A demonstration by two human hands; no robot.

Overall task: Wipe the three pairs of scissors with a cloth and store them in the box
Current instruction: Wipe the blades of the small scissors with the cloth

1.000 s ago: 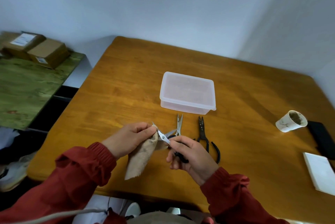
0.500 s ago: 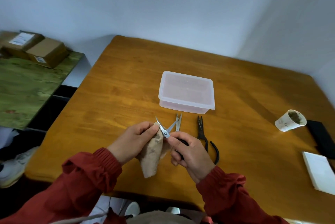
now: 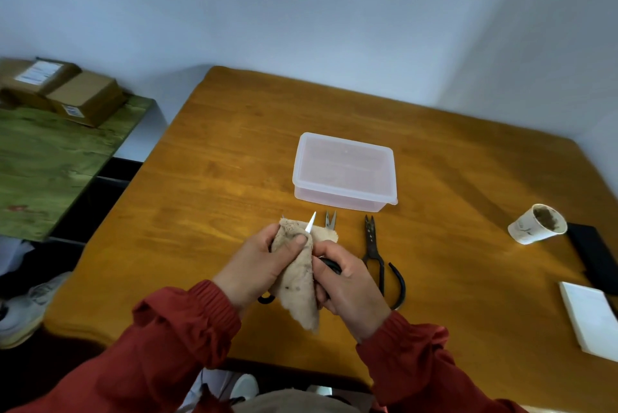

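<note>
Wood table [image 3: 234,162], lidded clear box [image 3: 344,172] at centre. Near of it, left hand [image 3: 257,265] pinches cloth [image 3: 297,282] round held scissors [image 3: 311,224]; right hand [image 3: 349,284] grips their handles, so prob. wiping pair 1. Next: finish blades, then box lid must come off; dark scissors [image 3: 374,250] & small snips [image 3: 330,220] lie unwiped beside hands.

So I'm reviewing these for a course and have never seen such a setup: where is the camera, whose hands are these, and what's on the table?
No machine here: a person wears a wide-angle camera on the head, looking down at their own hands. All pictures come from that one camera. The left hand presses a beige cloth round a blade of the black-handled scissors, whose handle the right hand grips. On the wooden table lie a small pair of scissors, partly behind the cloth, and a dark pair. Beyond them stands the clear plastic box, lid on. At the right is a paper cup.
</note>
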